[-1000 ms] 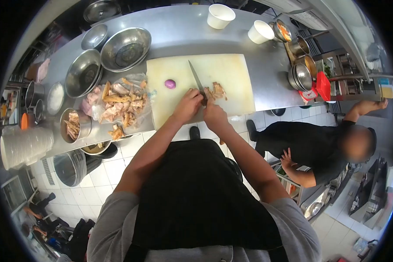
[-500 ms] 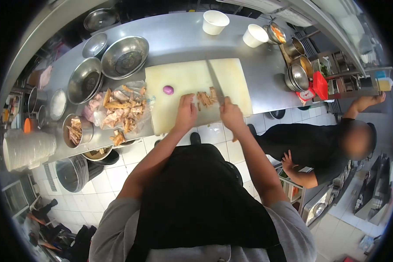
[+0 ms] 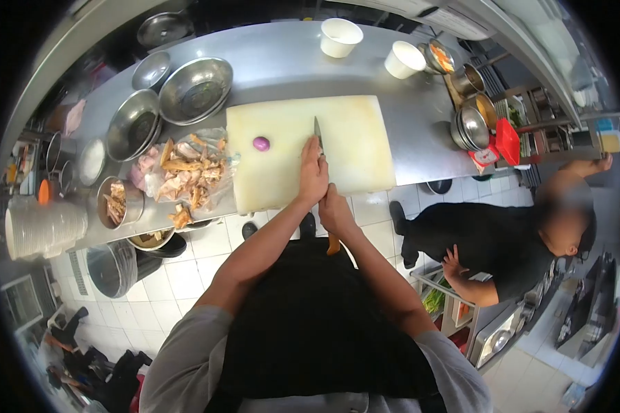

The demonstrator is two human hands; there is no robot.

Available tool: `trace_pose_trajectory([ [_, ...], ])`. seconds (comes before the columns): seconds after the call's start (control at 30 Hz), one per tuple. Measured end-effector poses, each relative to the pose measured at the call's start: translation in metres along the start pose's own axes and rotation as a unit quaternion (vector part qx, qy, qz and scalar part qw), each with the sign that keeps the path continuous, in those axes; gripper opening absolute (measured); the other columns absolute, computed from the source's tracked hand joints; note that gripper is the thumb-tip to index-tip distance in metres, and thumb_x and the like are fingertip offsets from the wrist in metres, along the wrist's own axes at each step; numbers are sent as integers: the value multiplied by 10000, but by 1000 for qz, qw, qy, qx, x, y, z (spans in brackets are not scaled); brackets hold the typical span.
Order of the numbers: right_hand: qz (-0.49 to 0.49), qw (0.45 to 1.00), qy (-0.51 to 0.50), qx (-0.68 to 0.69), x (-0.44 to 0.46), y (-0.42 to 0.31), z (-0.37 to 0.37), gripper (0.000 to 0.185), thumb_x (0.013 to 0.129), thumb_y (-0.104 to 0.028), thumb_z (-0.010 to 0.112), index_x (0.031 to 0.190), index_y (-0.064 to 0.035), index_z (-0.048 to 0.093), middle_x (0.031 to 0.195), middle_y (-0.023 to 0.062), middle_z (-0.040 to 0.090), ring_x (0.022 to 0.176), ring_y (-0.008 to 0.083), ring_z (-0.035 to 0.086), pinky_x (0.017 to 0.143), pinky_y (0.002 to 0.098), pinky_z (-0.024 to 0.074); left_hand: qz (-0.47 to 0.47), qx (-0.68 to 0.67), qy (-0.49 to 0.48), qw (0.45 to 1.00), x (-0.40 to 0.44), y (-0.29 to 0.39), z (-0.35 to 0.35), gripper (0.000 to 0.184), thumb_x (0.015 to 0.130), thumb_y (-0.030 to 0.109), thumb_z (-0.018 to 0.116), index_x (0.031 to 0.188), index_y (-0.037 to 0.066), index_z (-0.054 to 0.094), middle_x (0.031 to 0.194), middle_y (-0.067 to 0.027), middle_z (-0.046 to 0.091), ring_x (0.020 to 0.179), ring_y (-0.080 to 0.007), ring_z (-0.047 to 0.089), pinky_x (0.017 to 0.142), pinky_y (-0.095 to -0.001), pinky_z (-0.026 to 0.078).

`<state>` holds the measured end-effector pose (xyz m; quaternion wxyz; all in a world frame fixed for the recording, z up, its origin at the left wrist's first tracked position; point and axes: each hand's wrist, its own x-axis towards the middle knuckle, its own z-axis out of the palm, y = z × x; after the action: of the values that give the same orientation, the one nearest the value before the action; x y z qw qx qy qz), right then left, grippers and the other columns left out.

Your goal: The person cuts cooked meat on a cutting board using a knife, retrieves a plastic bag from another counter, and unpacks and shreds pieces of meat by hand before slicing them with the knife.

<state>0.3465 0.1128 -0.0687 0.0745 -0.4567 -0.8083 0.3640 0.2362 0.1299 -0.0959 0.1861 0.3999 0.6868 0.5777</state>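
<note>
A large kitchen knife (image 3: 317, 128) lies along the middle of the white cutting board (image 3: 355, 144), its tip pointing away from me. My right hand (image 3: 336, 212) is closed round its handle at the board's near edge. Stretched out flat along the blade is my left hand (image 3: 314, 173), its fingers extended and covering most of the knife. The chopped meat pieces seen earlier are hidden, apparently beneath that hand. To the left on the board sits a purple onion (image 3: 261, 144), touched by neither hand.
Cooked meat pieces (image 3: 194, 169) lie on a plastic bag left of the board. Steel bowls (image 3: 196, 89), a pot of meat strips (image 3: 124, 204) and white tubs (image 3: 341, 38) stand on the steel counter (image 3: 275, 62). A co-worker (image 3: 475, 230) in black stands at right.
My left hand has moved right, from the bare board onto the knife. My right hand has drawn the knife nearer and left; the meat pieces are now covered.
</note>
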Motion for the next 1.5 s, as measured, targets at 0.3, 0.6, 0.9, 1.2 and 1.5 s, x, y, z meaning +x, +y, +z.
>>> trace_pose_trajectory([
  [0.3, -148, 985, -86, 36, 14, -115, 1, 200, 909, -136, 488, 1027, 6, 412, 765, 329, 604, 725, 530, 581, 623, 602, 439, 40, -96, 214, 971, 24, 41, -122, 499, 887, -27, 429, 1384, 19, 429, 1373, -181, 466, 1271, -308, 466, 1057, -355, 359],
  [0.6, -384, 898, -213, 36, 29, -294, 140, 276, 895, -150, 488, 1112, 15, 441, 772, 324, 604, 774, 517, 588, 695, 598, 432, 49, 69, 468, 880, 4, -7, -372, 433, 883, 32, 445, 1306, -43, 497, 1284, -182, 550, 1216, -288, 497, 1052, -351, 340],
  [0.9, -344, 912, -222, 41, 67, -293, 168, 300, 915, -199, 484, 1130, 11, 482, 863, 314, 624, 856, 483, 607, 751, 537, 478, -27, -36, 373, 927, -40, -72, -502, 415, 1022, 285, 420, 1190, -63, 571, 1132, -145, 634, 1066, -192, 591, 913, -291, 459],
  [1.2, 26, 967, -182, 177, 59, -108, -15, 129, 965, -176, 452, 1058, -86, 447, 587, 47, 467, 429, 121, 450, 387, 297, 399, -13, 77, 26, 997, -21, -28, -355, 302, 855, 25, 589, 1155, 12, 609, 1076, -147, 642, 959, -279, 625, 877, -341, 487],
  [1.5, 181, 955, -141, 186, -24, -9, -46, 142, 953, -192, 440, 982, -54, 426, 642, 56, 496, 466, 140, 485, 410, 290, 413, 157, 388, -197, 887, 32, -70, -286, 372, 760, 175, 682, 1103, 36, 651, 1176, -100, 575, 1152, -289, 459, 973, -415, 387],
])
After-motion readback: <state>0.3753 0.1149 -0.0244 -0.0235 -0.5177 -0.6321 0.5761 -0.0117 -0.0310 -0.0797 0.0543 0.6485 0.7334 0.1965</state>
